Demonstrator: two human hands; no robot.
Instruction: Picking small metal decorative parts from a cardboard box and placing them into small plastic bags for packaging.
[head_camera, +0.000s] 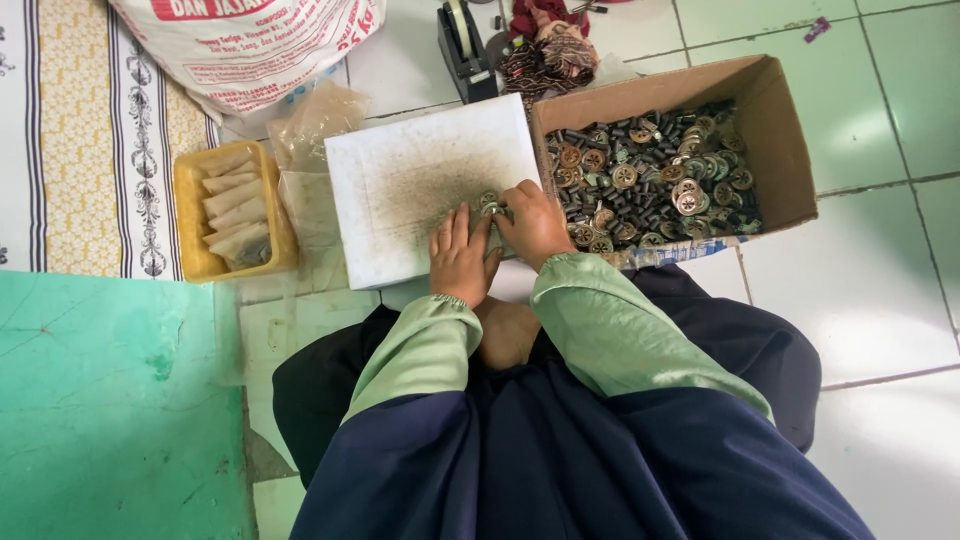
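Hands (500, 235) touching, small round piece (489, 201) half-hidden

Seated on a tiled floor (880, 290), I press both hands together at the near right edge of a white board (400, 215) dusted with dark grit. My left hand (458, 258) lies flat, fingers forward; my right hand (535, 222) curls over a small round metal disc (489, 203) — pinched at the fingertips, the grip itself hidden. Just right of the board, a cardboard box (780, 150) holds a heap of similar discs and dark short cylinders. To the left sits a yellow tray (190, 215) of folded pale pieces — beyond it, a printed sack (250, 45) and a tape dispenser (462, 45).
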